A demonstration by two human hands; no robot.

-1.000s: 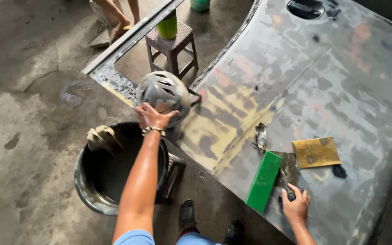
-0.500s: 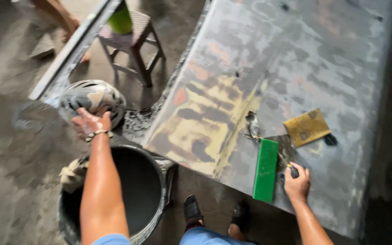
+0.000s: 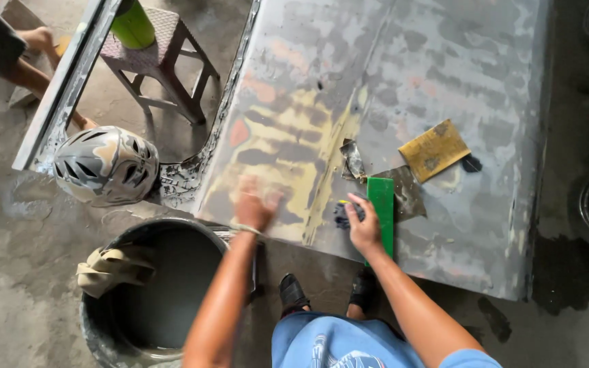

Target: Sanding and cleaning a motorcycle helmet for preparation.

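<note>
- Right hand (image 3: 363, 228) rests its fingers on a dark sanding pad (image 3: 342, 215), beside a green block (image 3: 381, 211), on a patchy grey-yellow panel (image 3: 403, 82).
- Left hand (image 3: 253, 204), blurred, hovers over the panel; grip unclear.

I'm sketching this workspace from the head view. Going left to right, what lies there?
Folded cloth on the bucket rim → left hand → torn grey paper scrap → green block → yellow sanding sheet.
</note>
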